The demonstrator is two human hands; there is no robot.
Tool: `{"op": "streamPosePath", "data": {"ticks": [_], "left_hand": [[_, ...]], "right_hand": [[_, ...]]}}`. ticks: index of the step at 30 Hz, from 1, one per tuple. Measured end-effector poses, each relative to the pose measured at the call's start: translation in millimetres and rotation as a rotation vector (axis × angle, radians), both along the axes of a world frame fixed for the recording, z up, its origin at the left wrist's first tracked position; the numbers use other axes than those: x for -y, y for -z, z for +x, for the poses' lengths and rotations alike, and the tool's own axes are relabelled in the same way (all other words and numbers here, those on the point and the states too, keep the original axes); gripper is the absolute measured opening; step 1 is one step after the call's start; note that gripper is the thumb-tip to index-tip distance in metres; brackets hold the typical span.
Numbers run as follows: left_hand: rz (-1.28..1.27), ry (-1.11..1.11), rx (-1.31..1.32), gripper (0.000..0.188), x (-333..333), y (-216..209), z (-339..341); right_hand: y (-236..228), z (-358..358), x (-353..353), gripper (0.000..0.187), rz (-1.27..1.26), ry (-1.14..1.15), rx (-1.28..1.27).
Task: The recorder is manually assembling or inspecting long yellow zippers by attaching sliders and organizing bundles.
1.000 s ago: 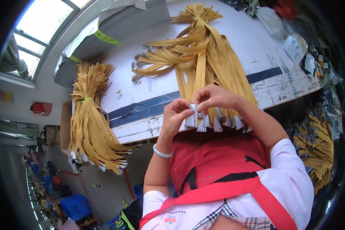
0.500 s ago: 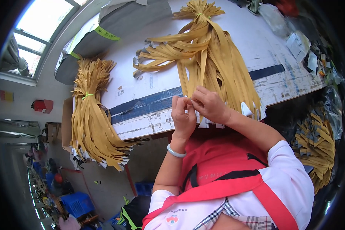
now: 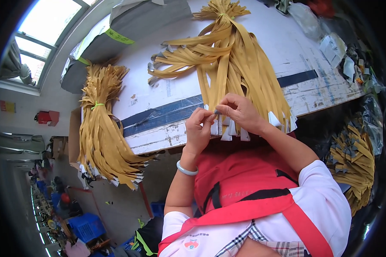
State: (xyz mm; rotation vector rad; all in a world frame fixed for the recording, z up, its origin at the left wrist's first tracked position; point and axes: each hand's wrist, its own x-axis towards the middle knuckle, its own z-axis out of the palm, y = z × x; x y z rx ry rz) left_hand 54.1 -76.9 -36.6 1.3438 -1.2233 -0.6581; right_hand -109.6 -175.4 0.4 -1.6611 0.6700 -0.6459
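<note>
A big bundle of flat golden-yellow fabric strips (image 3: pixel 261 85) lies on the table, tied near its far end with a light green tie. Many near ends carry white or grey tips and hang at the table's front edge. My left hand (image 3: pixel 199 128) and my right hand (image 3: pixel 242 113) meet there, thumbs and forefingers pinched together. Between them shows the small grey tip of a strip (image 3: pixel 217 112); the fingers hide much of it. Some strips curl off to the left, their grey tips on the tabletop.
A second tied bundle of yellow strips (image 3: pixel 101 124) droops over the table's left corner, beside a cardboard box (image 3: pixel 75 137). Grey-covered stacks (image 3: pixel 152 21) stand at the back left. Plastic bags (image 3: pixel 306 19) and scraps crowd the right end. More strips (image 3: pixel 354 167) are piled below right.
Both hands have shifted slightly, the left one down and to the left. The grey tip between the fingers shows more clearly now. The bundles lie almost as before.
</note>
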Motion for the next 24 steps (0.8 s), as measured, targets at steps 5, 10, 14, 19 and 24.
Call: {"op": "streamPosePath", "data": {"ticks": [5,10,14,19,24], "left_hand": [[-0.016,0.032,0.169,0.008,-2.7,-14.2,-11.4],[-0.043,-0.145,-0.196,0.005,-3.1,-20.4,30.9],[-0.329,-0.541,-0.557,0.016,0.8,-52.5,93.1],[0.065,-0.196,-0.116,0.008,-18.0,8.1,61.1],[0.147,-0.154,-0.164,0.009,-26.7,35.5,29.7]], "right_hand": [[17.1,-6.7,12.2,0.018,-0.025,0.025,0.088],[13.0,-4.8,15.9,0.016,0.151,0.111,0.177],[11.8,-19.4,25.4,0.020,0.080,0.118,0.039],[23.0,0.8,-1.6,0.013,-0.571,-0.237,-0.148],[49.0,30.5,-13.5,0.015,-0.787,-0.397,-0.370]]}}
